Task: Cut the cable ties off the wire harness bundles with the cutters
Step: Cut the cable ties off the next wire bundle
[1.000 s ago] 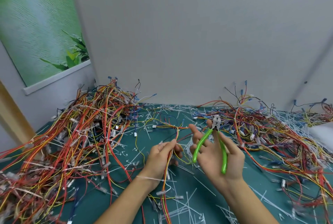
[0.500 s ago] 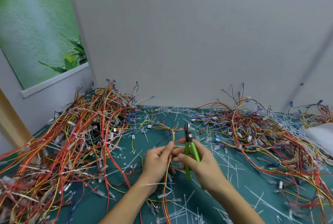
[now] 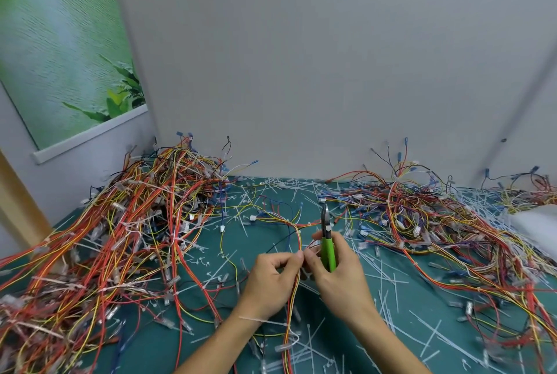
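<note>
Nearest us, our left hand [image 3: 268, 280] pinches the wire bundle [image 3: 290, 310], which rises from 6 o'clock between both hands. Our right hand [image 3: 340, 277] wraps the green cutters [image 3: 327, 242], nose toward 12 o'clock. We cannot see the tie; a blind cut could nick a wire or fingertip. Farther, the heap [image 3: 144, 223] at 10 o'clock may snag.

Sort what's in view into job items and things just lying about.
Job: green-handled cutters in right hand; held harness in left hand.
Lying about: cut cable ties; left harness pile; right harness pile; plant poster.
</note>
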